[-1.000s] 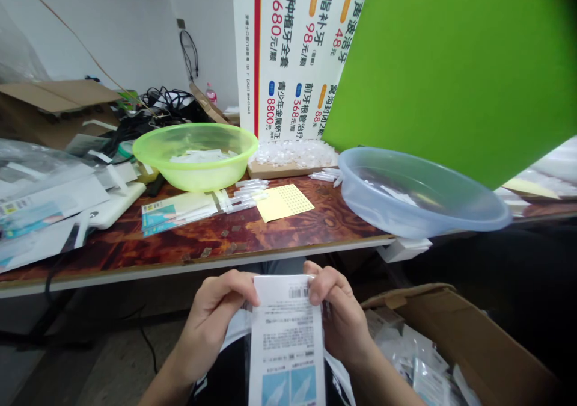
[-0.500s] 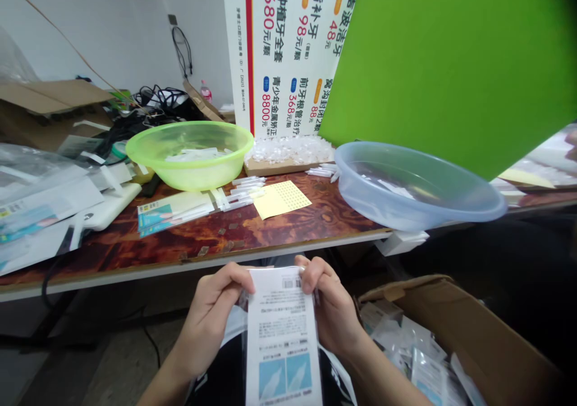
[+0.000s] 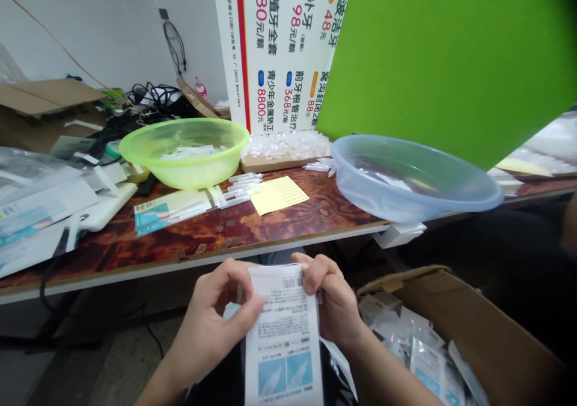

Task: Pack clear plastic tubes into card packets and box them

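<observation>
**Printed packet pinched between both hands, over an open carton**

Packet (image 3: 283, 334) upright in front of a dark shirt (image 3: 216, 382), below the table's front edge in view, barcode near the top, small print beneath, two blue panels near the bottom. Left hand (image 3: 210, 319) on the packet's left edge, left thumb (image 3: 252, 302) pressed flat on the front. Right hand (image 3: 332, 304) gripping the right edge, right fingers (image 3: 318, 267) curled narrowly over the top corner.

Just right of the right hand, cardboard carton (image 3: 455, 310) with its flap raised, full of printed sachets (image 3: 428, 364).

On the wood-grain table (image 3: 202, 237), lime-green basin (image 3: 189, 180) and clear blue basin (image 3: 406, 204), both holding white slips. Between them, yellow dotted sheet (image 3: 279, 194), small plastic tubes (image 3: 238, 192) and a tray of white plastic pieces (image 3: 286, 147). Farther left, blue-and-white cards (image 3: 171, 209) and loose plastic-wrapped packets (image 3: 45, 204). Behind, a dental price poster (image 3: 279, 51) and a green board (image 3: 442, 63) tilted across the right side.
</observation>
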{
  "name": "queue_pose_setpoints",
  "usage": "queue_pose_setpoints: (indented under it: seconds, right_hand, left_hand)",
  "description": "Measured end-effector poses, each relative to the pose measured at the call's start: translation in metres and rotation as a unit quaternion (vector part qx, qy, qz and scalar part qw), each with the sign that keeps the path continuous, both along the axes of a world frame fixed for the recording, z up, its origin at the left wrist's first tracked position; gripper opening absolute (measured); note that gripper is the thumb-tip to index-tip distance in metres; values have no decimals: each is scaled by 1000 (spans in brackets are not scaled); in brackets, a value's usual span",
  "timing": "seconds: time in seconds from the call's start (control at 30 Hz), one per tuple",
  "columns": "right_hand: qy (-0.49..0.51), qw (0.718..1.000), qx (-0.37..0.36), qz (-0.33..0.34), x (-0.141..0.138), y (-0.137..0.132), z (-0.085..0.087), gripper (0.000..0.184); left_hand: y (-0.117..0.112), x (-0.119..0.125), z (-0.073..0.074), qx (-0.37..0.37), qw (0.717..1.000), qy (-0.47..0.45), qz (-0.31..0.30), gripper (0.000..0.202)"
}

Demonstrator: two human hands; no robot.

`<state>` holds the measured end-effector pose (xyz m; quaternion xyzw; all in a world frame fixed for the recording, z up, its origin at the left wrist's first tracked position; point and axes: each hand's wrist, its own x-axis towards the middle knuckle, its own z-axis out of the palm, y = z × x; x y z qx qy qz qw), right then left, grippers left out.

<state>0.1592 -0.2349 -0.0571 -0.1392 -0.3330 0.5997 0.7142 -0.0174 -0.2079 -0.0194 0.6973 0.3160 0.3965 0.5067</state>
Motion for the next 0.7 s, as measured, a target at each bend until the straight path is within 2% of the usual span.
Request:
queue_pose_setpoints:
  seconds: [0.07,0.17,0.27,0.37,0.43,0.47,0.6,0.63,0.7]
  right_hand:
    - [-6,1000,1,-3,2,0,0,21]
    - [-13,999,-43,-10,5,-3,5,11]
    - [-6,998,-57,7,5,-8,14,41]
    - [-107,993,-44,-17,-2,-13,22,69]
    - [-171,983,-53,-45,-6,-15,24,78]
    - [-179,980,-56,-63,-7,-15,24,76]
    - [-149,975,-69,-151,3,-11,22,45]
    - [-150,973,-77,-156,7,-10,21,36]
    - [-179,973,-86,-117,13,-11,22,21]
  left_hand:
    - [-4,5,-2,33,999,12,28,15]
    - [-8,11,-5,74,995,8,62,15]
    - [-10,14,-4,135,984,0,117,18]
    - [-12,16,-1,181,970,-19,162,20]
    - [-15,17,-1,194,965,-37,173,20]
    - [-16,16,-2,192,964,-47,176,20]
    - [-17,12,-4,147,963,-109,196,20]
    - [-16,10,-4,135,961,-124,207,20]
    - [-15,9,-4,119,956,-146,226,20]
